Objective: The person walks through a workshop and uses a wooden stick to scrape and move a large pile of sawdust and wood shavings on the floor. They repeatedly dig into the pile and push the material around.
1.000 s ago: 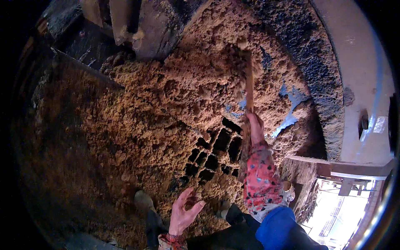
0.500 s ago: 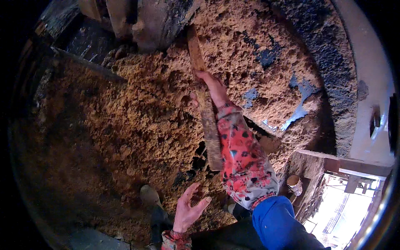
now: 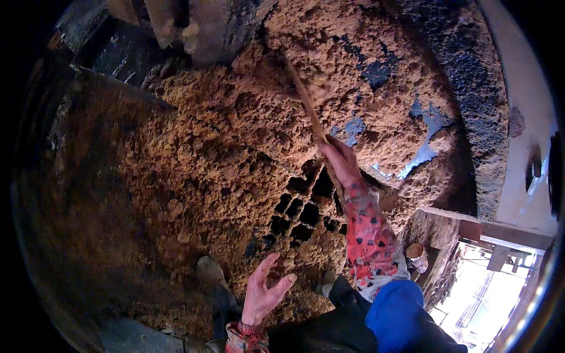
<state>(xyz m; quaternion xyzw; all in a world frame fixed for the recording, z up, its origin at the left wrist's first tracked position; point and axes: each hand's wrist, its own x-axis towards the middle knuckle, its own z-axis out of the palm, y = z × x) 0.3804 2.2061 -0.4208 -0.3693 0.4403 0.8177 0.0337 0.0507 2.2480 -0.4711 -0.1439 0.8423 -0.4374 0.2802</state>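
Note:
My right hand is closed around a narrow wooden slat, which is turned with its thin edge up. Its far end reaches into crumbly orange-brown material near a dark upright block; the near end is largely hidden by my hand and sleeve. My left hand hovers at the lower middle, fingers and thumb spread, holding nothing. Between the hands, several dark square openings show through the crumbly layer, like a grid.
Bluish patches show through the material at right, beside a curved dark rim and pale wall. A cylindrical container stands lower right, near a bright opening. Dark blocks rise at the back. My boot is below.
My right hand has moved right and nearer with the slat, which has turned from flat to edge-on. The square openings are now uncovered. My left hand has hardly moved.

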